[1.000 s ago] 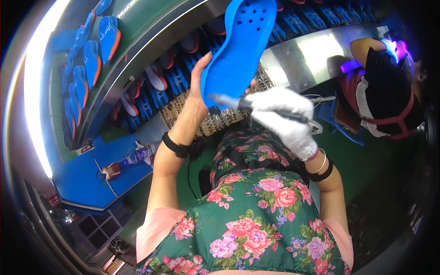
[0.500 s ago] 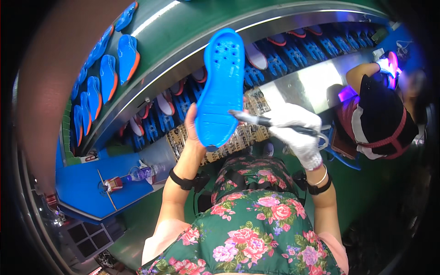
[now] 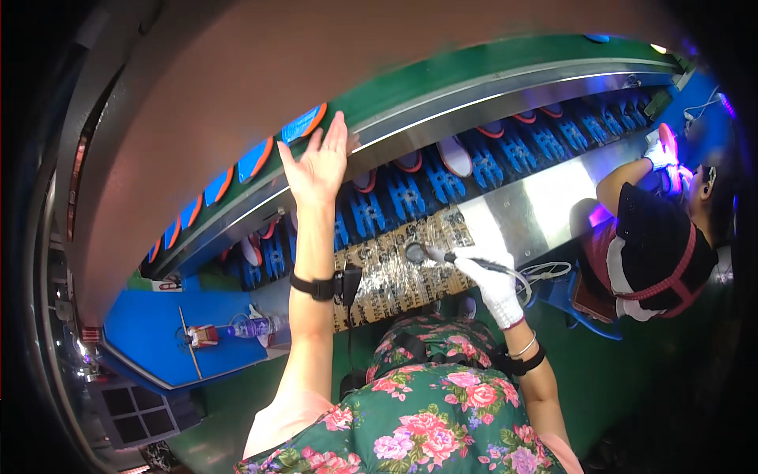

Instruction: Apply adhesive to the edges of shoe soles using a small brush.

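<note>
My bare left hand (image 3: 320, 164) reaches forward to the edge of the upper green conveyor belt (image 3: 442, 79), fingers spread and nothing in them. Just past its fingertips lies a blue shoe sole (image 3: 304, 125) with an orange rim, partly cut off by a blurred brown shape. More such soles (image 3: 254, 160) follow in a row toward the left. In a white glove, my right hand (image 3: 487, 276) grips a dark-handled brush (image 3: 438, 254) with a cord or hose at its rear end. The dark brush tip is over the cardboard-covered ledge (image 3: 379, 272).
Beneath the belt, a lower line carries blue racks (image 3: 407, 197) and white-lined shoe pieces (image 3: 455, 156). To the left, a blue side table (image 3: 142, 332) bears a plastic bottle (image 3: 251, 325). At right a co-worker (image 3: 651, 245) sits beside a purple light. A large brown blur covers the upper left.
The blue sole has left my left hand, which has moved forward to the belt and opened. My right hand has lowered the brush toward the ledge. The view has shifted.
</note>
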Motion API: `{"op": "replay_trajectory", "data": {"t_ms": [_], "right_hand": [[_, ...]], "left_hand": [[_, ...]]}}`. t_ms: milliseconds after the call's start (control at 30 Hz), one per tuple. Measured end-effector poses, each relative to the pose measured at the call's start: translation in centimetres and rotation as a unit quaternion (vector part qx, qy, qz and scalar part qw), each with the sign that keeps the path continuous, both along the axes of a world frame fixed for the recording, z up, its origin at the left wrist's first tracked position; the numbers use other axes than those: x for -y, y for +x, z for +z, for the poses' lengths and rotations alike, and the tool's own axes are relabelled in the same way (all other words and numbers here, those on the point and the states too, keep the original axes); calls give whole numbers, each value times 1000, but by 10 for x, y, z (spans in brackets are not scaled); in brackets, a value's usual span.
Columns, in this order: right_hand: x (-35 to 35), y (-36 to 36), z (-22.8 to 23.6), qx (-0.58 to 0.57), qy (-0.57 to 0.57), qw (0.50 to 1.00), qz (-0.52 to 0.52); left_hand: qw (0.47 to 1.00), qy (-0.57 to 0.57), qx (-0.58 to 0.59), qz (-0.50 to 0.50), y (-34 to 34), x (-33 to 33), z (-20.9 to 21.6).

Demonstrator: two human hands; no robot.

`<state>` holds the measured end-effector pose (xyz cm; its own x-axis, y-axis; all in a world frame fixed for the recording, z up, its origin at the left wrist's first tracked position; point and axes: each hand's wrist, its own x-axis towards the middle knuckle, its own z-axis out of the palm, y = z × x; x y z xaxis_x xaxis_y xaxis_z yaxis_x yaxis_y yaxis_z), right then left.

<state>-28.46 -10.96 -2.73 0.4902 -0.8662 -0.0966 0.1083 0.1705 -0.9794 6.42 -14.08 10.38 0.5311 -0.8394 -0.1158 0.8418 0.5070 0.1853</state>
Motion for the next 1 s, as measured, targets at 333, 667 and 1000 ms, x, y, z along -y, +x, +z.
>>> {"op": "replay_trajectory", "data": {"t_ms": [333,667,1000], "right_hand": [[3,2,-8,21,-18,1000,-9],[-9,-29,-23,14,-9,999,-40],[-11,-66,-27,42,78,990,-106]], "left_hand": [[888,130,378,-228,-10,97,60],[295,417,860,-8,133,237,23],[602,320,729,56,14,58,27]]}}
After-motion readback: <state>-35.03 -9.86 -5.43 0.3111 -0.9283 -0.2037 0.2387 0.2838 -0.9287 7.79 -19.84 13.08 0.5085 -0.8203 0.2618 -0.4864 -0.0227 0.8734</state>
